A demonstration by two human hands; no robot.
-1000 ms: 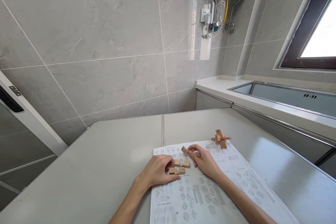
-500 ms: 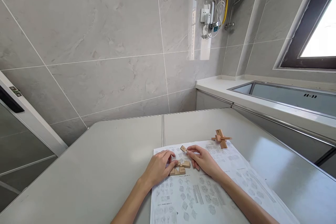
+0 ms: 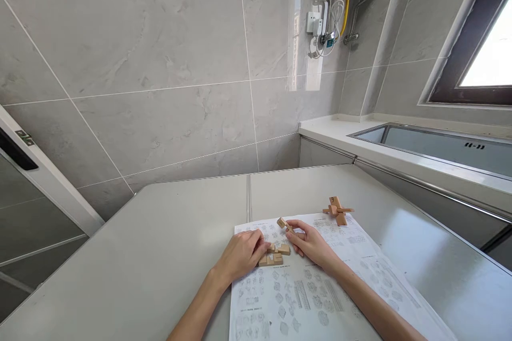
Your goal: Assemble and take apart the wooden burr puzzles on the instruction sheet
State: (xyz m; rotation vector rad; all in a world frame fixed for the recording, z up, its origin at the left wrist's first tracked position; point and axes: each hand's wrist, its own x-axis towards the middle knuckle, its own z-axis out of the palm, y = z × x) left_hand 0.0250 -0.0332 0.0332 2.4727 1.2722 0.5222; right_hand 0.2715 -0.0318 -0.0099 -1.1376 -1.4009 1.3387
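My right hand pinches a small notched wooden puzzle piece, held tilted above the printed sheet with its far end sticking out past the fingertips. My left hand is curled at the left end of an upper notched wooden puzzle piece, its thumb and fingers closed on that end, which they hide. Just in front lies a lower notched wooden piece, close to the left thumb. Both of these pieces rest on the sheet.
An assembled wooden cross-shaped puzzle stands at the sheet's far right edge. The white table meets a tiled wall behind. To the right run a counter with a sink and a window; a door edge is at left.
My right hand has tilted the puzzle piece and raised it slightly, so more of it shows. My left hand has shifted a little; the pieces on the sheet stay put.
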